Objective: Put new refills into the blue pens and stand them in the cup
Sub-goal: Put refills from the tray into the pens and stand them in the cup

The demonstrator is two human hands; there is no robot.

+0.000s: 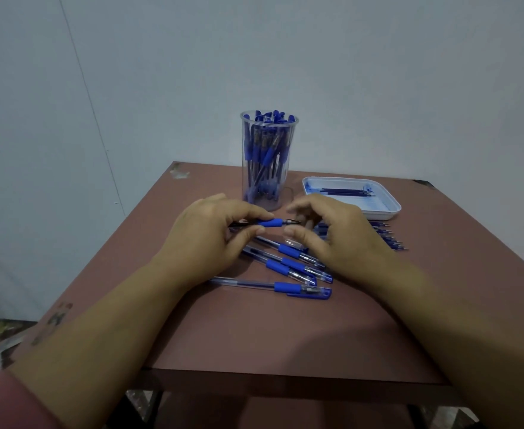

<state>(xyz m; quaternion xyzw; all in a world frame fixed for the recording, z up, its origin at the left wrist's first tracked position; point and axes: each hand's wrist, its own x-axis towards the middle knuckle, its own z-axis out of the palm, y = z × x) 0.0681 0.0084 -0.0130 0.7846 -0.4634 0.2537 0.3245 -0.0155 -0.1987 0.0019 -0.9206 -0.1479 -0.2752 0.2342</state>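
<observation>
Left hand point(205, 239): it holds a pen point(268, 223) above the table, thumb and first finger pinching it just behind the blue grip; the other fingers curl under it.
Right hand point(331, 233): it is at the tip end of the same pen, fingers bent and a little apart; whether they touch the tip I cannot tell.
Held pen: it lies almost level between both hands, tip pointing to the right.
Cup point(268, 159): clear and tall, it stands upright behind the hands, filled with many blue pens.
Loose pens point(288, 267): several lie flat on the brown table point(254, 335), below the hands.
Tray point(352, 196): white, right of the cup, with a few dark refills point(344, 191) inside.
More refills point(389, 236): a row on the table, partly hidden behind the right hand.
</observation>
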